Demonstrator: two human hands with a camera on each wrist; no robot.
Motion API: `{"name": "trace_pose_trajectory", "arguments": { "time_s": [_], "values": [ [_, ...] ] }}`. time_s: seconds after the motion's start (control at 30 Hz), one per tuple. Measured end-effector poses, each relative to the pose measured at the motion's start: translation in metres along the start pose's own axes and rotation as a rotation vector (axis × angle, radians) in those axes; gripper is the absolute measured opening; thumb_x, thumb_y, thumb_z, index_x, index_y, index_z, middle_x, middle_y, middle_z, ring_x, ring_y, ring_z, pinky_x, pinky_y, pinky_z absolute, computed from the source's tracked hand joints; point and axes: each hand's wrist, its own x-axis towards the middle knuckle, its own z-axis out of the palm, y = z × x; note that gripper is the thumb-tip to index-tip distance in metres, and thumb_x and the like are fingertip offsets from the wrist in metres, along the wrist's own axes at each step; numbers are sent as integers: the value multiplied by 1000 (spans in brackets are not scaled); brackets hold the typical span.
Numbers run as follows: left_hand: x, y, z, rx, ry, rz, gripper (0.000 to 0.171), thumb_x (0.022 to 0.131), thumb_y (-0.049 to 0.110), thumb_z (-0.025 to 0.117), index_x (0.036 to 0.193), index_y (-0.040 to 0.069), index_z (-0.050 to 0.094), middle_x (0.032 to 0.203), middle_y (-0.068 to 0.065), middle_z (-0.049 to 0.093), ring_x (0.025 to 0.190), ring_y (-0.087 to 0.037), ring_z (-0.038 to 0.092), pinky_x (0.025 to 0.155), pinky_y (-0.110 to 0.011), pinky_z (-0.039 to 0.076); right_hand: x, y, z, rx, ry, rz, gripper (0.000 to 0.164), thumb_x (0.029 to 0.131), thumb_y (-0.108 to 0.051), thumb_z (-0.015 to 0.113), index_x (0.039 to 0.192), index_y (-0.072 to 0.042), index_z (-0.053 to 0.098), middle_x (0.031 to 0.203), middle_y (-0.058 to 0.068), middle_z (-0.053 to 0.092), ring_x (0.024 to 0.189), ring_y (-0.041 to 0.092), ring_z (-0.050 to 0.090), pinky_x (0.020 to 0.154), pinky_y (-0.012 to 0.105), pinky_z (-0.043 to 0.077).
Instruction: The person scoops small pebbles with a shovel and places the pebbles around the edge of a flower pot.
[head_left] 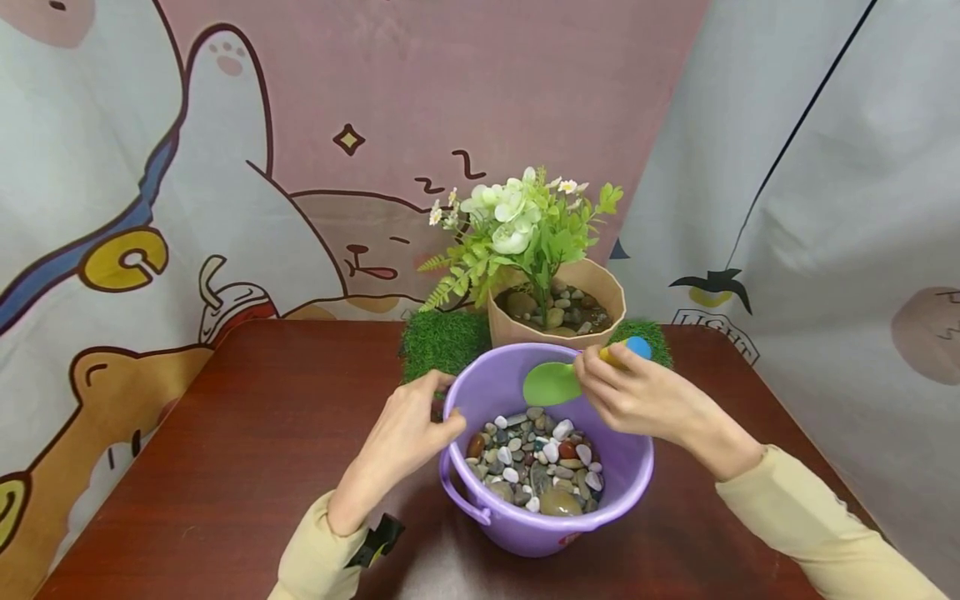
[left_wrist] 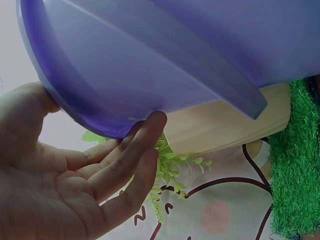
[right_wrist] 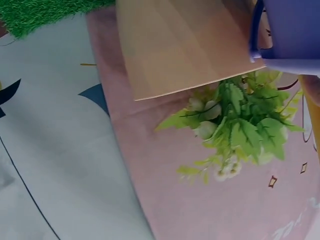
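A purple bucket [head_left: 528, 533] stands on the table with a layer of pebbles [head_left: 540, 458] in its bottom, some white, grey and reddish-brown. My left hand [head_left: 401, 429] holds the bucket's left rim, thumb over the edge. In the left wrist view, the left hand's fingers [left_wrist: 142, 135] lie along the bucket wall [left_wrist: 125, 65]. Over the bucket's back right, my right hand [head_left: 645, 396] grips a toy shovel [head_left: 551, 384] by its yellow and blue handle. Its green blade hangs inside the rim, above the pebbles. Only the yellow handle [right_wrist: 310, 115] shows at the right wrist view's edge.
Right behind the bucket stands a beige flower pot [head_left: 611, 304] with stones and white flowers [head_left: 513, 221] in it. Green artificial turf [head_left: 442, 337] lies around its base. The brown table [head_left: 285, 433] meets a cartoon-printed cloth [head_left: 525, 75] at the back. The bucket's handle [head_left: 465, 500] hangs down at its left.
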Motion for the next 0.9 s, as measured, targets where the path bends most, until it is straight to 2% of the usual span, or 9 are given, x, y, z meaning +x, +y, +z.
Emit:
{"name": "trace_pose_trajectory", "arguments": {
  "time_s": [0.1,0.23,0.37,0.6,0.73,0.8,0.9],
  "values": [
    [0,0,0,2,-2,0,37,70,18,62,106,10,62,94,-1,69,74,-6,64,66,-24,48,3,-2,-2,-44,-5,-37,34,87,0,32,90,6,65,88,15,63,81,24,53,73,32,41],
    [1,0,0,16,2,10,36,70,17,62,105,9,62,92,-2,69,71,-6,63,64,-23,47,8,-8,-3,-71,-31,-72,34,85,1,32,80,6,64,82,16,62,82,25,54,76,31,42],
    [0,0,1,30,5,25,35,70,15,61,104,8,63,89,-3,69,69,-6,61,63,-23,46,13,-15,0,-43,-81,-95,35,84,2,28,69,3,60,71,13,58,80,27,51,75,32,40],
    [0,0,1,25,3,29,34,70,14,61,104,8,63,89,-3,68,68,-6,61,62,-23,46,22,-15,10,90,-147,-12,41,85,7,23,69,-1,59,69,10,56,74,25,46,73,34,37],
    [0,-1,1,26,1,27,35,70,15,61,104,8,62,89,-3,68,68,-5,60,61,-22,45,27,-11,13,123,-180,19,41,84,6,21,69,-2,59,69,8,58,73,24,45,73,34,36],
    [0,-1,1,25,0,25,35,70,15,61,104,8,62,89,-3,68,68,-6,60,61,-22,45,29,-10,14,133,-198,27,38,83,4,24,68,-4,58,69,7,58,74,24,45,74,34,36],
    [0,-1,1,22,0,21,35,70,15,61,104,8,62,89,-3,68,68,-6,60,61,-22,46,30,-9,15,152,-222,39,25,79,0,36,66,-7,57,68,5,58,74,24,44,74,35,35]
  ]
}}
